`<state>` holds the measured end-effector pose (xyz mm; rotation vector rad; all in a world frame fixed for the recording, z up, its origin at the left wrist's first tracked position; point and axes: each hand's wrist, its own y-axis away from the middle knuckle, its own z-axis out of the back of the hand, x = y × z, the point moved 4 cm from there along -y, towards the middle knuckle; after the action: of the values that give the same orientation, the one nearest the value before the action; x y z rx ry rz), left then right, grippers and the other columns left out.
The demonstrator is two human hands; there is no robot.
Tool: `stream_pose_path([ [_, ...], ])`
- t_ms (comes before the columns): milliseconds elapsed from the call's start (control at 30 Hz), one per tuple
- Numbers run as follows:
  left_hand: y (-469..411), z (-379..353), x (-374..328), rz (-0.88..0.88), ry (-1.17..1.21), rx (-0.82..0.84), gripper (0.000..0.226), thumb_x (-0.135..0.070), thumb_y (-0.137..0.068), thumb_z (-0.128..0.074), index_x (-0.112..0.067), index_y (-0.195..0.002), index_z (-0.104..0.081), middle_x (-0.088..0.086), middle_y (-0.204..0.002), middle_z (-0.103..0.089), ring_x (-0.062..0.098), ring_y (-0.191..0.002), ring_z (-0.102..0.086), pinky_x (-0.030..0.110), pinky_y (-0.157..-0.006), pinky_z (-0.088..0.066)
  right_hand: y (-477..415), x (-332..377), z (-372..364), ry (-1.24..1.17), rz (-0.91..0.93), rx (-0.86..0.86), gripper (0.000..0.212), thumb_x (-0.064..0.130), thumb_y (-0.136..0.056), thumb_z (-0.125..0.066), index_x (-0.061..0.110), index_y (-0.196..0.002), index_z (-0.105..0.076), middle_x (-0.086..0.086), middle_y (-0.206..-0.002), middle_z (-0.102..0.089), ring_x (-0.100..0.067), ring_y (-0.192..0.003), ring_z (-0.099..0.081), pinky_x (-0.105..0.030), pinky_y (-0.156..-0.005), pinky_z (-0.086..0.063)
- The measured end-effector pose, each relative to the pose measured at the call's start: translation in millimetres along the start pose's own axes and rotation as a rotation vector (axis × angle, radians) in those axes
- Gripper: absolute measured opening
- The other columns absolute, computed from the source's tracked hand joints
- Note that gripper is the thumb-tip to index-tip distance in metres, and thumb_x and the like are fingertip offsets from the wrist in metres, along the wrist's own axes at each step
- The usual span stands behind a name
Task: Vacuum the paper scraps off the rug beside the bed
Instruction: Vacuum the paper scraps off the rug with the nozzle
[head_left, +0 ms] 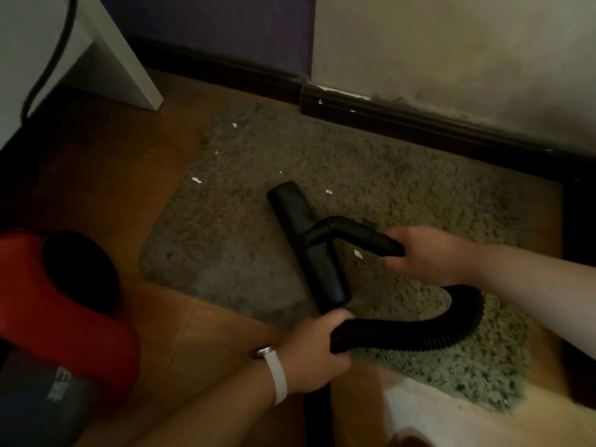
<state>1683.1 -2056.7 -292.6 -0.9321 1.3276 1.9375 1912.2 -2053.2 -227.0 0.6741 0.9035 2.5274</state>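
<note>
Both hands on the vacuum, nozzle over the rug.

The right hand (425, 256) grips the neck of the black nozzle (306, 243), which sits across the shaggy rug (258, 162). The left hand (317, 353) (white watch strap (279, 375) at the wrist) is curled round the ribbed hose (419, 333). White paper scraps (196, 180) dot the rug, one just beside the nozzle's neck. The red vacuum body (64, 311) stands on the wooden floor (122, 175), left of the rug.

Open rug (371, 175) ahead; skirting board (419, 124) beyond, red vacuum body (48, 301) left.
</note>
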Motion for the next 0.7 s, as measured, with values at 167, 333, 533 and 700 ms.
stream_pose_path([
  [167,12.3,-0.3,-1.5,0.073,0.214,-0.005,0.032,-0.016,-0.087,-0.072,-0.034,-0.111,-0.059,-0.009,-0.086,-0.059,-0.002,-0.071,-0.057,0.022,-0.067,-0.05,4.5,-5.4,-4.8,-0.016,0.033,-0.044,0.014,0.042,-0.091,-0.063,0.03,-0.096,-0.057,0.002,-0.079,-0.065,-0.014,-0.068,-0.064,-0.036,-0.063,-0.054],
  [333,2.4,24.3,-33.7,-0.044,-0.152,-0.065,0.037,-0.049,-0.083,-0.073,-0.039,-0.116,-0.061,-0.011,-0.097,-0.067,0.005,-0.089,-0.063,0.03,-0.077,-0.054,5.8,-9.0,-1.2,0.023,0.061,-0.08,0.015,0.044,-0.09,-0.064,0.032,-0.095,-0.056,0.005,-0.077,-0.064,-0.011,-0.067,-0.063,-0.033,-0.062,-0.054],
  [533,-5.8,22.2,-51.6,-0.117,-0.532,-0.036,0.04,-0.057,-0.088,-0.061,-0.037,-0.123,-0.054,-0.009,-0.112,-0.064,0.016,-0.101,-0.061,0.034,-0.081,-0.051,5.7,-14.0,-11.9,0.078,0.085,-0.06,0.021,0.046,-0.091,-0.061,0.027,-0.099,-0.055,0.004,-0.077,-0.061,-0.01,-0.065,-0.059,-0.027,-0.054,-0.043],
  [700,-4.3,11.6,-52.3,-0.107,-0.507,-0.079,0.035,-0.057,-0.089,-0.059,-0.036,-0.116,-0.055,-0.011,-0.104,-0.062,0.014,-0.094,-0.061,0.035,-0.078,-0.051,5.8,-18.8,-20.5,0.077,0.103,-0.043,0.023,0.048,-0.092,-0.06,0.027,-0.099,-0.055,0.006,-0.076,-0.06,-0.009,-0.065,-0.058,-0.027,-0.054,-0.042],
])
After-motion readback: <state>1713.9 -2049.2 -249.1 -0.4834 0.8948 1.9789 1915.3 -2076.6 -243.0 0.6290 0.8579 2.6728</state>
